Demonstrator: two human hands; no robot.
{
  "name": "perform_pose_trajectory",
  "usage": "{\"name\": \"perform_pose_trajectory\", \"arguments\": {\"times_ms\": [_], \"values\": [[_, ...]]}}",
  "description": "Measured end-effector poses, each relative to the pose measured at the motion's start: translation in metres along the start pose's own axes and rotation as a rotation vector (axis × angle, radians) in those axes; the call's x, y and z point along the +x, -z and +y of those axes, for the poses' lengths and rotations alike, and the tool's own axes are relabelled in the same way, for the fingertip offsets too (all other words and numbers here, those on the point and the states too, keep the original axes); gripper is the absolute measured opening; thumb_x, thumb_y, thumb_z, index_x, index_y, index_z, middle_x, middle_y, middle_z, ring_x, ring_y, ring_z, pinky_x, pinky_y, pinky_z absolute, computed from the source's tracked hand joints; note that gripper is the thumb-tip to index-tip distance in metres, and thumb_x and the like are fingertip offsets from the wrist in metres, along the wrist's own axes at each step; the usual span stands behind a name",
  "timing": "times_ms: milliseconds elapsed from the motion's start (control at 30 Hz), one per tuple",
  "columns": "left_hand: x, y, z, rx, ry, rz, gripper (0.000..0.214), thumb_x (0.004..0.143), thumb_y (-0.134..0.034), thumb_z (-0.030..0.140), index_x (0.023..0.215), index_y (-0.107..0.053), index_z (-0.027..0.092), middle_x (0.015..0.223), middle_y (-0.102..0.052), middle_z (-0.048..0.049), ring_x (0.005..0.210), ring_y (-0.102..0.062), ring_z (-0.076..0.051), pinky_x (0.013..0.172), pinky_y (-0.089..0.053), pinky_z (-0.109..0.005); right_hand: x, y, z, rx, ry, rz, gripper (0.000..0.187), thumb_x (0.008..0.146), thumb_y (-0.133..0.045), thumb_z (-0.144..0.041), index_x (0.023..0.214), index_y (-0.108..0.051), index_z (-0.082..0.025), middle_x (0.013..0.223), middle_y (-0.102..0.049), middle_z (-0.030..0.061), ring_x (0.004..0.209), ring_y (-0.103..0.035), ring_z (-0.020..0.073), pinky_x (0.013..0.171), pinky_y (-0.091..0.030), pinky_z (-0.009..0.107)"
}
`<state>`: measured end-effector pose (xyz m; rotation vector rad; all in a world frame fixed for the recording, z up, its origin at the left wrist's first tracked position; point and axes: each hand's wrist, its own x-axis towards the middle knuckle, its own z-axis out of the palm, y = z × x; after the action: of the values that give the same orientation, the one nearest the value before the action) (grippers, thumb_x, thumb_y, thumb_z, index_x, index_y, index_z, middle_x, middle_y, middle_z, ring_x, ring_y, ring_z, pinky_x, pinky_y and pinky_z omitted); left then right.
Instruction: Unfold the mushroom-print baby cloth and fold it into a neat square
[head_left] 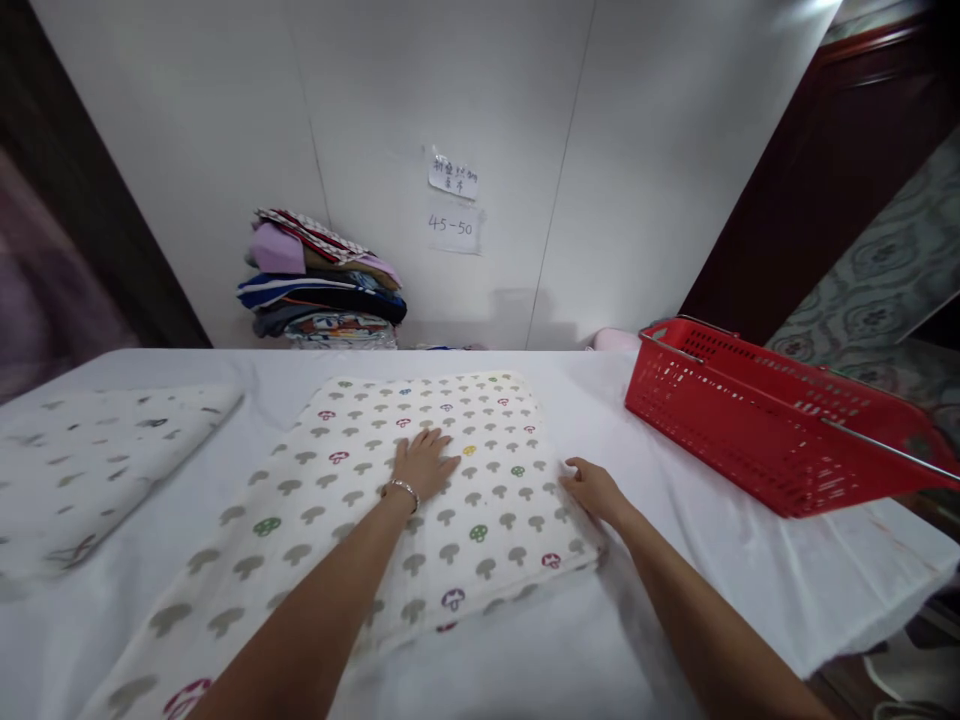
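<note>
A cream cloth printed with mushrooms [450, 525] lies spread on the white-covered table, mostly grey-brown with some red, green, purple and yellow ones. On the middle of this cloth my left hand [424, 465] rests flat with its fingers spread; a bracelet circles that wrist. My right hand [596, 490] is at the cloth's right edge, fingers slightly bent and pointing left. It touches the edge or sits just beside it, and its lower fingers are partly hidden. Toward the near right corner the cloth's edge looks layered.
Another patterned white cloth [97, 460] lies folded at the left. A red plastic basket [720, 420] with metal handles stands on the right. Against the wall rises a stack of folded fabrics [322, 285]. Paper notes [454, 205] hang above the white table covering [585, 400].
</note>
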<state>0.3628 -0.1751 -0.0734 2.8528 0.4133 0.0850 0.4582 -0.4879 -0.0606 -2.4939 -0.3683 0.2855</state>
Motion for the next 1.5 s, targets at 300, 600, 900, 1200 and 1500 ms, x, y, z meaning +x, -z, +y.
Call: {"name": "perform_pose_trajectory", "arguments": {"times_ms": [300, 600, 900, 1200, 1500], "values": [[0.015, 0.033, 0.044, -0.03, 0.085, -0.113, 0.045, 0.083, -0.047, 0.041, 0.121, -0.055, 0.018, 0.135, -0.046, -0.0119, 0.124, -0.041, -0.028, 0.1, -0.032, -0.041, 0.006, -0.013, 0.003, 0.011, 0.163, 0.135, 0.029, 0.08, -0.051, -0.028, 0.105, -0.064, -0.02, 0.092, -0.066, 0.0035, 0.082, -0.058, 0.016, 0.073, -0.039, 0.024], [0.048, -0.009, 0.182, -0.171, 0.052, -0.144, 0.024, 0.082, -0.05, 0.036, 0.087, -0.068, 0.022, 0.099, -0.069, -0.0033, 0.094, -0.061, -0.017, 0.079, -0.045, -0.023, 0.012, -0.013, 0.01, 0.062, 0.187, 0.159, 0.024, 0.084, -0.046, -0.026, 0.095, -0.067, -0.025, 0.096, -0.068, -0.0012, 0.088, -0.06, 0.0148, 0.073, -0.04, 0.023], [0.072, -0.025, 0.21, -0.16, 0.288, -0.184, 0.035, 0.073, -0.06, 0.029, 0.104, -0.063, 0.013, 0.107, -0.064, -0.019, 0.101, -0.06, -0.026, 0.078, -0.047, -0.03, 0.012, -0.013, 0.005, 0.039, 0.122, 0.154, 0.024, 0.084, -0.045, -0.031, 0.097, -0.065, -0.026, 0.09, -0.069, 0.0002, 0.083, -0.06, 0.016, 0.065, -0.038, 0.023], [0.077, -0.026, 0.211, -0.157, 0.238, -0.224, 0.033, 0.084, -0.058, 0.032, 0.11, -0.057, 0.012, 0.112, -0.058, -0.0139, 0.101, -0.057, -0.023, 0.084, -0.047, -0.037, 0.012, -0.011, 0.002, 0.015, 0.094, 0.126, 0.023, 0.085, -0.045, -0.029, 0.097, -0.064, -0.025, 0.095, -0.069, 0.0021, 0.087, -0.06, 0.0179, 0.066, -0.036, 0.025], [0.079, -0.025, 0.214, -0.184, 0.163, -0.242, 0.03, 0.088, -0.052, 0.034, 0.108, -0.057, 0.012, 0.108, -0.059, -0.0108, 0.096, -0.058, -0.02, 0.081, -0.049, -0.037, 0.013, -0.012, 0.001, 0.031, 0.058, 0.143, 0.026, 0.082, -0.045, -0.023, 0.102, -0.06, -0.026, 0.088, -0.068, 0.0009, 0.082, -0.06, 0.0172, 0.062, -0.035, 0.024]]}}
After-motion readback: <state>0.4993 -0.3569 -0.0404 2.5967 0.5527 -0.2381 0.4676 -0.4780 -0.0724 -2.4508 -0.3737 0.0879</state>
